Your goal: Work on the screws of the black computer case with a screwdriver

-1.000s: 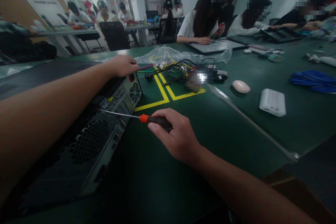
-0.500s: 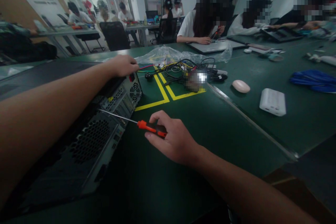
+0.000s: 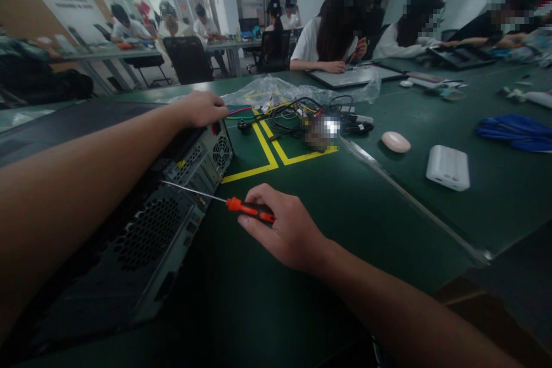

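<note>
A dark desktop computer case [image 3: 153, 284] lies at the left, its back panel with fan grilles and ports facing right. My left hand [image 3: 206, 108] rests on the far top corner of the case, fingers curled over its edge; some fingertips are hidden. With thumb and fingers, my right hand [image 3: 287, 227] grips the orange and black handle of a screwdriver [image 3: 245, 207]. Its thin metal shaft points left, and the tip meets the back panel near the top edge. Whether a screw sits under the tip is too small to tell.
Beyond the case lie tangled cables [image 3: 297, 115] and clear plastic wrap [image 3: 284, 89]. On the right of the green table [image 3: 345, 213] are a pink oval object [image 3: 395, 142], a white block [image 3: 448, 167] and a blue bundle [image 3: 515, 132]. Several people work across the table.
The screwdriver handle has turned slightly in my right hand, its orange patches showing differently. The tip stays at the same spot, and my left hand has not moved.
</note>
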`<state>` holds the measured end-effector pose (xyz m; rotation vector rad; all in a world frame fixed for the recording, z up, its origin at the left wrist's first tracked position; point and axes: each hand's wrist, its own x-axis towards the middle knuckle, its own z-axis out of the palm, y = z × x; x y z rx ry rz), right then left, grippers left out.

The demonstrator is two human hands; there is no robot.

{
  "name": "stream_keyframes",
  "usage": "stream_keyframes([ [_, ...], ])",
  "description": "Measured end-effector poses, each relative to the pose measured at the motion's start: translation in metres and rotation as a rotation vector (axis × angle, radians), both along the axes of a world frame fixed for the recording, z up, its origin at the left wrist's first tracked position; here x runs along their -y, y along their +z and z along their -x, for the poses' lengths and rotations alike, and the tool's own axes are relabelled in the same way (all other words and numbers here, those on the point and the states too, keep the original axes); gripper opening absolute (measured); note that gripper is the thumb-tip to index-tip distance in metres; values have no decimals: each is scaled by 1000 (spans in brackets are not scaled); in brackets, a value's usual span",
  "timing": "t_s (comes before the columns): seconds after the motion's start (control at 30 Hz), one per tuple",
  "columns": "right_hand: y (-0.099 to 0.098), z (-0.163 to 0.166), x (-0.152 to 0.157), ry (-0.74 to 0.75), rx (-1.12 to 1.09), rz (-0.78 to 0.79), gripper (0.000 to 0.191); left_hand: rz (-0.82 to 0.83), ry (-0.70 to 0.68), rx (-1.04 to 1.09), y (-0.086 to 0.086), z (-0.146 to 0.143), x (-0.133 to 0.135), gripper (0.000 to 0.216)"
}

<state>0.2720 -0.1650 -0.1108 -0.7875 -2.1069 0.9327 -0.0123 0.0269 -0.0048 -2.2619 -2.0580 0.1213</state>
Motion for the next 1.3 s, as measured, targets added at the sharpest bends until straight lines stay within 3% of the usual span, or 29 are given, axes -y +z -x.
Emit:
stream_keyframes([
  [0.43, 1, 2, -1, -21, 1, 10, 15, 16, 9, -7, 1, -3, 4, 86],
  [1.2, 0, 1, 4, -43, -24, 36, 24, -2, 14, 5, -1, -1, 0, 80],
  [1.3, -2, 1, 3, -50, -16, 24, 19, -4, 13, 7, -1, 0, -1, 81],
])
